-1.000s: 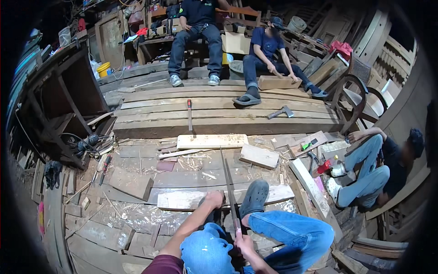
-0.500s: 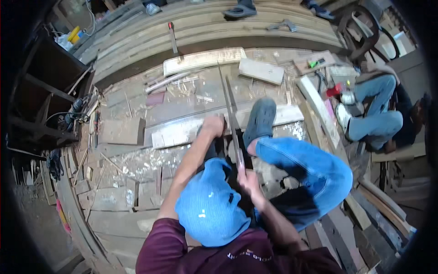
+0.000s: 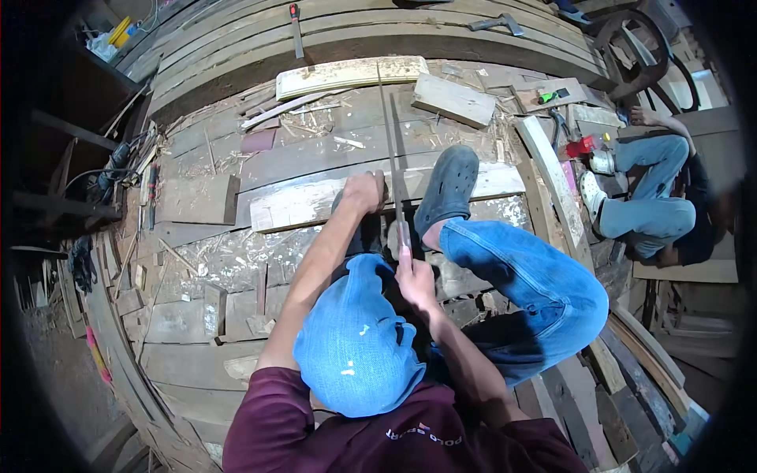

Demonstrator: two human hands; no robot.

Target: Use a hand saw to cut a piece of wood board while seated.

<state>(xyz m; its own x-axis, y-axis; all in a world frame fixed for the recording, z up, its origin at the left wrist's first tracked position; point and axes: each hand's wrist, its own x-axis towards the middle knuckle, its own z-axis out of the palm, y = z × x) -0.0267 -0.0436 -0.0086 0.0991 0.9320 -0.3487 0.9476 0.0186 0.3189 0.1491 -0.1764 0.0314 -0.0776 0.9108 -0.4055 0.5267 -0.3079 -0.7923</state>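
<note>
My right hand is closed round the handle of a long, narrow hand saw. Its blade points away from me and crosses a pale wooden board lying on the planks. My left hand is closed on that board, just left of the blade; its fingertips are partly hidden. A dark clog on my right foot presses the board to the right of the saw. My bent right knee, in blue jeans, lies at the right.
Beyond lie a pale plank, a short wood block, a red-handled chisel and a hatchet-like tool. A brown block sits at left. Another person sits at right, beside a long timber. Wood chips litter the planks.
The whole view has shifted, with things appearing higher in the picture. My right hand and the saw have slid slightly forward across the board. My left hand keeps its place on the board.
</note>
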